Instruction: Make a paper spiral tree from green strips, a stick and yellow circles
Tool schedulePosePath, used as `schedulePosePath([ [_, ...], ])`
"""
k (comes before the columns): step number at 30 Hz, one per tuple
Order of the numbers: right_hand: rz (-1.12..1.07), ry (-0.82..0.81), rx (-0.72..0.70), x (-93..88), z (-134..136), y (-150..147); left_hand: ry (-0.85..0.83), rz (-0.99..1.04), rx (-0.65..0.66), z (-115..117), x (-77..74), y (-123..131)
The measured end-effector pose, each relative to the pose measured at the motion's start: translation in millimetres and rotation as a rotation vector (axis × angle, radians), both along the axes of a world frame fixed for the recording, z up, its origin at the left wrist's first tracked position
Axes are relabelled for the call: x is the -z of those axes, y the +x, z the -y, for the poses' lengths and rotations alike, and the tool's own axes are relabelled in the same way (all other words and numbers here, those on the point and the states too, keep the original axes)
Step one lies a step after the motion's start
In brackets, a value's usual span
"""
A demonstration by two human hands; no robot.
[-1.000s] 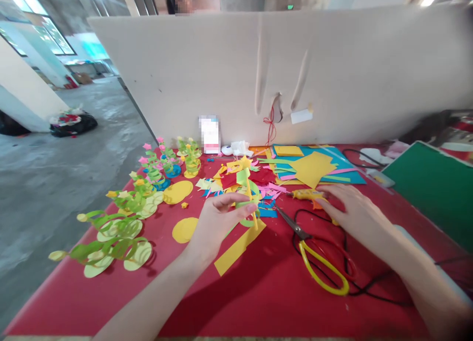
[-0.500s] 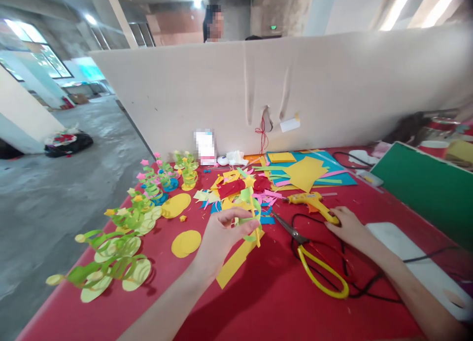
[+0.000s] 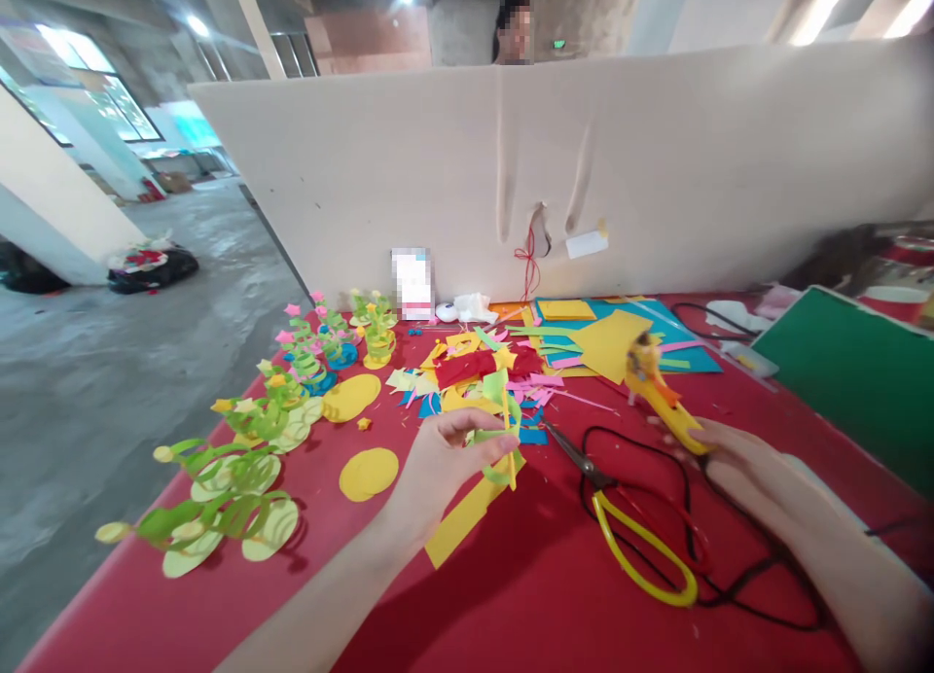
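Observation:
Near the middle of the red table, my left hand (image 3: 449,464) is closed, pinching a paper craft (image 3: 506,410) between thumb and fingers. It has a yellow star on top, a thin yellow stem and a curled green paper strip. My right hand (image 3: 734,454) grips the handle of a yellow hot glue gun (image 3: 667,406), raised off the table with its nozzle end tilted up and blurred. Scissors (image 3: 602,483) with yellow and red handles lie between my hands. Under the craft is a yellow paper strip (image 3: 471,517).
Finished paper spirals on round bases (image 3: 269,529) line the left side, with yellow paper discs (image 3: 369,474) beside them. Paper scraps (image 3: 467,367) and coloured sheets (image 3: 613,342) lie at the back. A green board (image 3: 850,381) stands right; a black cord (image 3: 690,517) loops around the scissors.
My right hand has lifted the glue gun off the table and drawn it to the right, tilting its nozzle up. My left hand keeps its pinch on the paper craft.

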State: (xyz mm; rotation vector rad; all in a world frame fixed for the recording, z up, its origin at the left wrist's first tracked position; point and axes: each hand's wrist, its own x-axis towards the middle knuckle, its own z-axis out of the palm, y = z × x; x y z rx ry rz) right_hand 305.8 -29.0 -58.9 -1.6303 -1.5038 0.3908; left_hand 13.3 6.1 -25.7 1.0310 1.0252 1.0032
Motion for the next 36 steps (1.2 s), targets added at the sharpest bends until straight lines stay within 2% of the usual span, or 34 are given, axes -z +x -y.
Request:
schedulePosePath([
  [5,-0.665,-0.177,-0.045,-5.3,3,-12,-0.030,0.067,0.007,0,-0.8,-1],
  [6,-0.755,-0.206,-0.050,-8.0,2,-12,-0.033,0.079,0.007,0,-1.2,-1],
  [8,-0.781,-0.280,-0.087,-15.8,-3,-10,-0.032,0.101,-0.003,0,-2.2,-2],
  [11,-0.694,-0.312,-0.126,-30.3,-12,-13,-0.024,0.135,0.001,0,-4.0,-4],
  [14,-0.512,-0.211,-0.165,-42.7,-17,-26,-0.025,0.164,0.037,1,-5.6,-6],
  [19,-0.174,-0.096,-0.060,-53.4,-12,-60,-0.027,0.232,0.015,4,-11.2,-5],
  [25,-0.011,0.010,0.077,-48.5,-6,-84,-0.056,0.294,0.007,9,-21.4,-2],
  [30,0.126,0.015,0.105,-39.1,-7,-82,-0.036,0.306,0.030,10,-24.3,-1],
  [36,0.227,0.030,0.106,-37.6,-7,-80,-0.009,0.268,0.046,11,-22.3,-2],
])
